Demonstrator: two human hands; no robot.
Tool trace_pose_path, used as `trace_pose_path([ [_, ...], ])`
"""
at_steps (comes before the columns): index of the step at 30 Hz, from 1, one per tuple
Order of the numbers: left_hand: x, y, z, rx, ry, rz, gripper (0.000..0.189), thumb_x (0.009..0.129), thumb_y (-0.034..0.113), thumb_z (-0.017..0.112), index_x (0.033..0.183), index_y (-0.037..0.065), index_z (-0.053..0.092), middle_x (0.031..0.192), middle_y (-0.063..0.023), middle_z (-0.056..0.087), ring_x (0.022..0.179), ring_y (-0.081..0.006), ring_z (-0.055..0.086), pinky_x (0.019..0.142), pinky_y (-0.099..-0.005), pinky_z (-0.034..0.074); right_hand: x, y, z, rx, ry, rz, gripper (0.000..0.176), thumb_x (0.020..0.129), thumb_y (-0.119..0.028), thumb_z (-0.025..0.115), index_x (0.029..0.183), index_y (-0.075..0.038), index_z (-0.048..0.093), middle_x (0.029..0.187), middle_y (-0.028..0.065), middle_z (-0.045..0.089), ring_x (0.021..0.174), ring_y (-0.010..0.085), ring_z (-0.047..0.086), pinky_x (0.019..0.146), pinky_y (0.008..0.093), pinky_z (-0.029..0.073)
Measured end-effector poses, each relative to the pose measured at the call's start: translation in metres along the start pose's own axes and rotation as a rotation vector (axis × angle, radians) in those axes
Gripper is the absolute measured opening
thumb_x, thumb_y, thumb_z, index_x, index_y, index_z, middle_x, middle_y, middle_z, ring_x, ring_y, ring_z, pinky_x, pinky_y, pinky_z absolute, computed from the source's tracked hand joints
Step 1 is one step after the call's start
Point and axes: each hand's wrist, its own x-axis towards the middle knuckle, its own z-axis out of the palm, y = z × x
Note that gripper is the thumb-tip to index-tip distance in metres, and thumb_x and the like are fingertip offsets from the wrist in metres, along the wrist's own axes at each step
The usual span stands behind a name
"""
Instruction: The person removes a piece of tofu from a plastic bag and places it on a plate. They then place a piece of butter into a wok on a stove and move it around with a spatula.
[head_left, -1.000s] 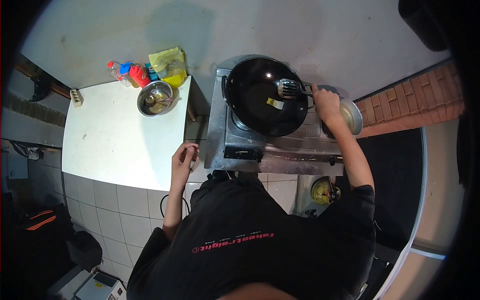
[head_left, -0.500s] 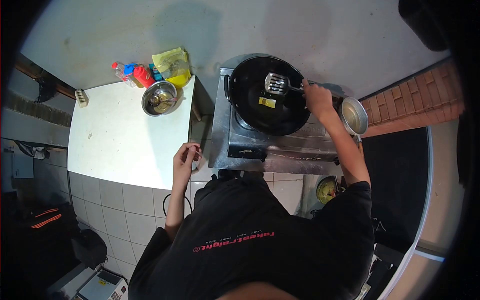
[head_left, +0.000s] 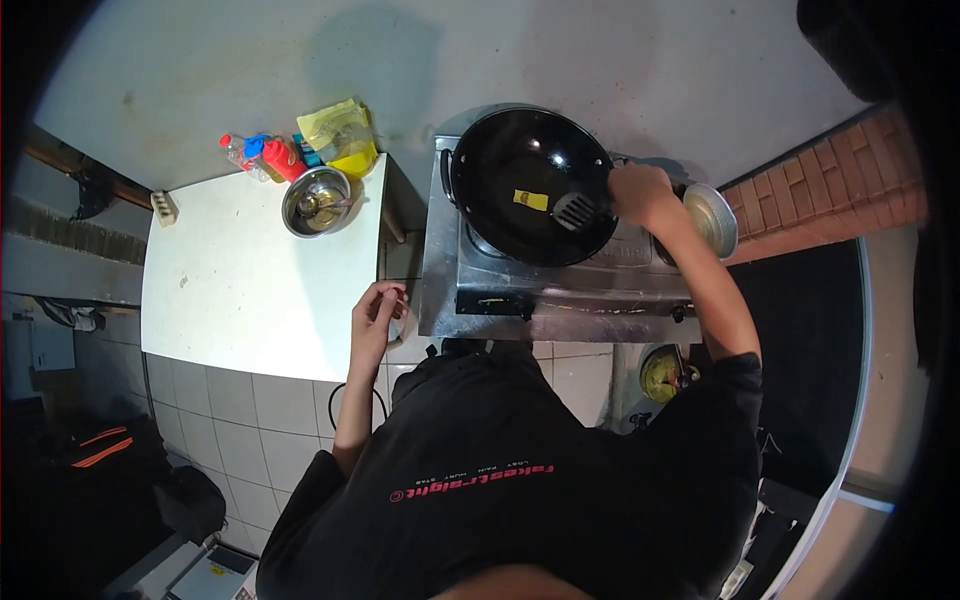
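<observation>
White worktop [head_left: 240, 275] left of the wok, apart from the stove. Metal stove [head_left: 570, 295] under the wok, which hides most of the burner. Black wok [head_left: 495, 170] sits on the stove; glare on its inner wall, so hard to say if liquid is in there. Yellow pouch [head_left: 345, 135] upper left of the wok, label unreadable. Metal pan [head_left: 712, 222] just right of the wok, partly behind the forearm, contents unclear. Steel bowl [head_left: 291, 207] left of the wok, on the worktop; utensil inside, its type hard to make out.

Right hand [head_left: 642, 193] at the wok's right rim, closed round the handle of a slotted spatula [head_left: 573, 211]; grip and most of the handle hidden by the hand. Spatula head inside the wok, right part; contact with the wok can't be told. Left hand [head_left: 376, 308] lower left of the wok, fingers curled; can't tell whether it grips anything.

Red bottle [head_left: 283, 160] left of the wok, behind the bowl, overlapping a blue-capped bottle [head_left: 258, 147]. Flat yellow piece [head_left: 531, 199] in the wok, just beside the spatula head, dark marking illegible. Reddish bit [head_left: 399, 294] at the left fingertips, too small to identify.
</observation>
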Motion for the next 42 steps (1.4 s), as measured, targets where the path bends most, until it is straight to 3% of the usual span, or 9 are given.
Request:
trace_pose_path([
  [3, 0.004, 0.000, 0.004, 0.029, -0.039, 0.009, 0.022, 0.101, 0.020, 0.050, 0.104, 0.002, 0.062, 0.091, -0.0022, 0.062, 0.078, -0.0098, 0.057, 0.073, -0.0244, 0.044, 0.014, -0.007, -0.007, -0.052, -0.049, -0.104, 0.024, 0.074, -0.011, 0.068, 0.097, -0.008, 0.074, 0.103, 0.0141, 0.071, 0.099, 0.0294, 0.069, 0.080, 0.0390, 0.056],
  [10, 0.005, 0.003, 0.005, 0.040, -0.039, 0.016, 0.022, 0.101, 0.021, 0.050, 0.103, 0.003, 0.063, 0.091, -0.0023, 0.062, 0.078, -0.0098, 0.057, 0.073, -0.0247, 0.043, 0.040, -0.013, -0.005, -0.068, -0.154, -0.127, 0.026, 0.072, -0.015, 0.070, 0.097, -0.008, 0.074, 0.098, 0.0125, 0.073, 0.095, 0.0286, 0.070, 0.076, 0.0394, 0.057],
  [12, 0.002, 0.001, 0.004, 0.014, -0.025, 0.016, 0.022, 0.101, 0.021, 0.051, 0.103, 0.003, 0.063, 0.091, -0.0023, 0.062, 0.078, -0.0097, 0.057, 0.073, -0.0244, 0.043, 0.043, -0.010, 0.001, -0.002, -0.021, -0.151, 0.023, 0.073, -0.015, 0.070, 0.094, -0.007, 0.075, 0.096, 0.0123, 0.073, 0.094, 0.0288, 0.070, 0.076, 0.0391, 0.057],
  [21, 0.001, -0.005, 0.004, -0.027, -0.006, 0.026, 0.020, 0.100, 0.015, 0.052, 0.105, 0.001, 0.064, 0.090, -0.0030, 0.064, 0.078, -0.0089, 0.057, 0.073, -0.0234, 0.044, 0.025, 0.004, -0.003, -0.050, -0.092, -0.057, 0.026, 0.073, -0.013, 0.068, 0.098, -0.007, 0.073, 0.101, 0.0148, 0.071, 0.097, 0.0307, 0.069, 0.080, 0.0416, 0.056],
  [24, 0.002, -0.001, 0.006, -0.017, -0.001, 0.024, 0.020, 0.100, 0.015, 0.052, 0.105, 0.001, 0.064, 0.089, -0.0031, 0.063, 0.077, -0.0088, 0.057, 0.073, -0.0234, 0.045, 0.013, 0.003, 0.008, 0.007, 0.017, -0.093, 0.026, 0.074, -0.014, 0.067, 0.098, -0.005, 0.073, 0.101, 0.0159, 0.071, 0.098, 0.0314, 0.069, 0.082, 0.0419, 0.056],
  [40, -0.001, 0.005, 0.010, 0.038, -0.023, 0.020, 0.020, 0.100, 0.015, 0.051, 0.105, 0.001, 0.064, 0.089, -0.0031, 0.064, 0.077, -0.0091, 0.057, 0.072, -0.0236, 0.044, -0.006, -0.023, 0.029, 0.152, 0.000, -0.093, 0.023, 0.078, -0.006, 0.058, 0.096, -0.003, 0.073, 0.098, 0.0191, 0.071, 0.096, 0.0340, 0.069, 0.082, 0.0428, 0.055],
  [42, -0.003, 0.004, 0.009, 0.037, -0.005, 0.011, 0.020, 0.100, 0.015, 0.051, 0.104, 0.001, 0.064, 0.089, -0.0030, 0.064, 0.077, -0.0090, 0.058, 0.072, -0.0235, 0.044, -0.017, -0.020, 0.035, 0.174, 0.138, -0.066, 0.020, 0.081, -0.007, 0.058, 0.095, -0.003, 0.072, 0.094, 0.0186, 0.071, 0.093, 0.0339, 0.069, 0.080, 0.0431, 0.055],
])
